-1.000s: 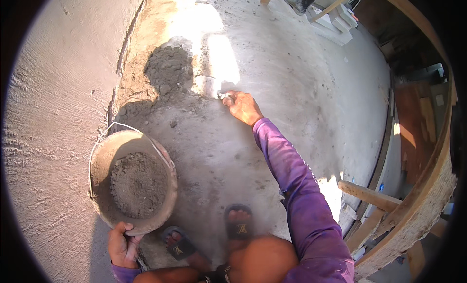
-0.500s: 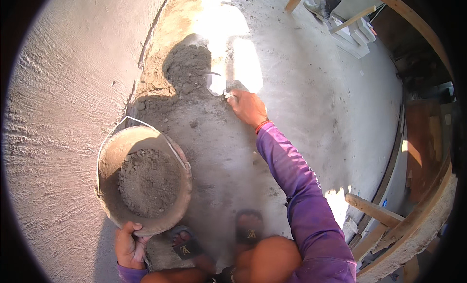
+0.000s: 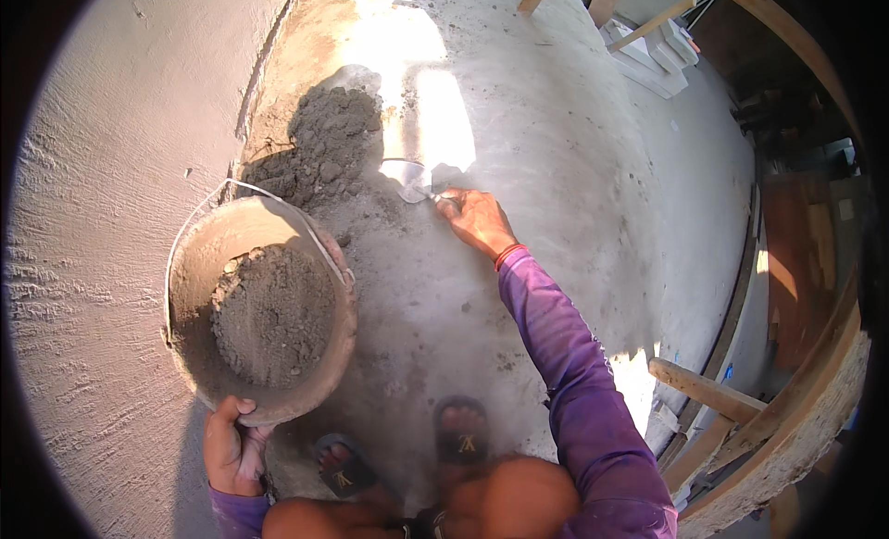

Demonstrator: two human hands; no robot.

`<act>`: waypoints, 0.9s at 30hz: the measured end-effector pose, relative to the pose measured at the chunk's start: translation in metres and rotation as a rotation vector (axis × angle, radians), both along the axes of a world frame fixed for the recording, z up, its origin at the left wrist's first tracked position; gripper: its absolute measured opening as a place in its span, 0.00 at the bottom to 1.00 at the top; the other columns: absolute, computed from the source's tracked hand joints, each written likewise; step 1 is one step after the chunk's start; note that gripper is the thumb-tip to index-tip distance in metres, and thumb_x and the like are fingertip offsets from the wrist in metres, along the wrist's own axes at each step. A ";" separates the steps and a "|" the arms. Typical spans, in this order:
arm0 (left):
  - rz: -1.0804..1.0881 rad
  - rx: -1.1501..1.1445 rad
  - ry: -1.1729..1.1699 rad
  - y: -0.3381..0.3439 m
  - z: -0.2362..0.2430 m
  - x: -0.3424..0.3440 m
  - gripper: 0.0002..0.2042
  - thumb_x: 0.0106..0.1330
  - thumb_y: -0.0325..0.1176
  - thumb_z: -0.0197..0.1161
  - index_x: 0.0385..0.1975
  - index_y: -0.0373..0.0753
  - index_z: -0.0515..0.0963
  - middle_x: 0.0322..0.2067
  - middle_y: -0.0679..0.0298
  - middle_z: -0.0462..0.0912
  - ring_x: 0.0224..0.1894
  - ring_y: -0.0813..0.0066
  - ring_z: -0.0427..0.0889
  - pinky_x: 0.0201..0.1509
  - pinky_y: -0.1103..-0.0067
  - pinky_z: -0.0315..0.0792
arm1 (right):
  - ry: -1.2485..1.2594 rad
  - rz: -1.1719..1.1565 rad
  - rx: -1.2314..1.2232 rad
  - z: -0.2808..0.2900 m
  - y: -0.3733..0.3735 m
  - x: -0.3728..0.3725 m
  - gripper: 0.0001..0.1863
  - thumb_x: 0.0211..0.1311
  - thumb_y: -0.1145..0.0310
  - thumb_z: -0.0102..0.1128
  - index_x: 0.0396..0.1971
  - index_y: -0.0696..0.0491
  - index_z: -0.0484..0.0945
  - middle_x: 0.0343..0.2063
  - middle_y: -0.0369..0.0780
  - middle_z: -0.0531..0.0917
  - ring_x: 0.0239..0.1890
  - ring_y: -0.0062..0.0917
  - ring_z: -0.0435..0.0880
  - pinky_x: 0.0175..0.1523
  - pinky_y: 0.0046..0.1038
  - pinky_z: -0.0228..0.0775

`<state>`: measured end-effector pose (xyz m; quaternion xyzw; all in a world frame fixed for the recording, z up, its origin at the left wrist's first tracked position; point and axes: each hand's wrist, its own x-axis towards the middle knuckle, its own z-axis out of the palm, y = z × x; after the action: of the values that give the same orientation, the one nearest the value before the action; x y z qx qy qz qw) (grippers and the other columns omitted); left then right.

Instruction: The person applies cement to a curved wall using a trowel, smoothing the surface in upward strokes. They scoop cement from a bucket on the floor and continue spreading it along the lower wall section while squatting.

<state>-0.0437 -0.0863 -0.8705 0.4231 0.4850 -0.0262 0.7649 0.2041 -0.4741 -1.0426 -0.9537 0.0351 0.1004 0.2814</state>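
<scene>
Right grip (image 3: 479, 222) is clamped on the handle of a trowel (image 3: 407, 180), thumb and fingers wrapped around it. The trowel's blade points away to the left, low over the floor (image 3: 556, 178) or on it; which of the two I cannot tell. Part of the blade lies in bright sunlight. Just left of it is a pile (image 3: 335, 122) of lumpy grey-brown mix on the floor, close along the foot of a rough grey wall (image 3: 120, 215). A shadow covers much of the pile.

Left grip (image 3: 234, 451) is clamped on the near rim of a bucket (image 3: 245, 226), thumb over the edge and fingers on the outside. The bucket is at the lower left, beside the wall, its mouth facing up toward the head; whether its base touches the floor is hidden. Similar crumbly mix (image 3: 273, 317) lies inside. A wire bail (image 3: 229, 181) arcs past the far side of the rim.

A purple sleeve (image 3: 588, 382) covers the right arm, with a red band (image 3: 509, 254) at the wrist. Dark sandals (image 3: 461, 442) are on the feet, right of the bucket. Timber (image 3: 708, 391) stands at the right, and pale slabs (image 3: 651, 62) lie stacked at the upper right.
</scene>
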 end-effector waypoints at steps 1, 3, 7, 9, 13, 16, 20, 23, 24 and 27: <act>-0.026 -0.005 -0.015 -0.001 0.001 0.012 0.08 0.60 0.19 0.56 0.39 0.25 0.71 0.35 0.51 0.80 0.35 0.54 0.88 0.49 0.54 0.91 | -0.013 -0.048 0.031 0.003 -0.010 0.001 0.20 0.72 0.51 0.56 0.52 0.45 0.88 0.46 0.50 0.88 0.51 0.50 0.86 0.61 0.44 0.77; -0.091 0.003 -0.033 -0.004 0.009 0.040 0.07 0.61 0.19 0.56 0.38 0.25 0.72 0.34 0.52 0.81 0.36 0.54 0.88 0.49 0.56 0.91 | -0.037 -0.258 0.069 0.016 -0.050 0.021 0.19 0.71 0.53 0.55 0.47 0.48 0.88 0.45 0.52 0.88 0.49 0.50 0.87 0.57 0.46 0.78; -0.234 -0.093 -0.133 -0.036 0.011 0.104 0.04 0.63 0.20 0.57 0.34 0.25 0.74 0.32 0.53 0.81 0.37 0.56 0.89 0.48 0.59 0.91 | 0.060 -0.336 0.048 -0.005 -0.084 0.053 0.20 0.70 0.53 0.55 0.43 0.54 0.87 0.44 0.52 0.88 0.48 0.51 0.87 0.54 0.46 0.79; -0.335 -0.127 -0.212 -0.055 -0.004 0.135 0.04 0.66 0.21 0.56 0.33 0.26 0.75 0.34 0.52 0.81 0.39 0.58 0.89 0.48 0.63 0.90 | -0.038 -0.178 -0.091 -0.025 -0.032 0.048 0.24 0.70 0.51 0.56 0.44 0.59 0.86 0.45 0.53 0.89 0.50 0.52 0.87 0.56 0.45 0.80; -0.344 -0.270 -0.181 -0.107 -0.002 0.188 0.05 0.68 0.22 0.53 0.33 0.26 0.73 0.36 0.51 0.80 0.38 0.58 0.89 0.48 0.63 0.91 | -0.161 0.127 0.122 -0.003 0.037 -0.022 0.17 0.68 0.55 0.61 0.47 0.51 0.87 0.46 0.49 0.89 0.50 0.46 0.89 0.51 0.46 0.82; -0.419 -0.281 -0.214 -0.128 -0.001 0.226 0.05 0.68 0.22 0.52 0.33 0.26 0.72 0.37 0.50 0.79 0.37 0.58 0.88 0.47 0.62 0.92 | 0.255 -0.066 0.098 0.044 0.054 -0.059 0.22 0.69 0.59 0.56 0.56 0.56 0.78 0.52 0.52 0.85 0.55 0.50 0.84 0.60 0.48 0.76; -0.517 -0.329 -0.185 -0.205 -0.051 0.246 0.04 0.66 0.21 0.52 0.37 0.27 0.69 0.45 0.47 0.76 0.43 0.51 0.86 0.53 0.59 0.90 | 0.174 -0.273 0.291 0.010 -0.023 -0.144 0.22 0.68 0.56 0.59 0.54 0.57 0.75 0.46 0.54 0.84 0.50 0.52 0.84 0.56 0.47 0.74; -0.571 -0.347 -0.210 -0.256 -0.072 0.249 0.05 0.65 0.21 0.53 0.38 0.28 0.71 0.45 0.50 0.76 0.45 0.51 0.85 0.54 0.56 0.87 | 0.207 -0.330 0.359 -0.020 -0.040 -0.186 0.25 0.67 0.57 0.61 0.57 0.57 0.74 0.44 0.51 0.85 0.47 0.47 0.85 0.55 0.44 0.74; -0.601 -0.388 -0.189 -0.269 -0.089 0.246 0.06 0.64 0.21 0.54 0.39 0.29 0.72 0.44 0.51 0.77 0.44 0.54 0.85 0.53 0.57 0.87 | 0.199 -0.337 0.375 -0.023 -0.043 -0.195 0.25 0.67 0.57 0.62 0.58 0.56 0.74 0.44 0.50 0.85 0.46 0.44 0.86 0.54 0.43 0.75; -0.734 -0.547 -0.289 -0.283 -0.169 0.251 0.09 0.63 0.23 0.57 0.42 0.32 0.76 0.43 0.54 0.79 0.43 0.58 0.85 0.51 0.59 0.85 | 0.345 -0.279 0.594 -0.021 -0.028 -0.195 0.28 0.68 0.56 0.62 0.62 0.56 0.73 0.45 0.49 0.85 0.48 0.38 0.85 0.55 0.40 0.75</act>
<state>0.2068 -0.3693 -1.0393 0.3489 0.1674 -0.3622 0.8480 0.0089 -0.5020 -1.0638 -0.7854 0.1812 0.2263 0.5469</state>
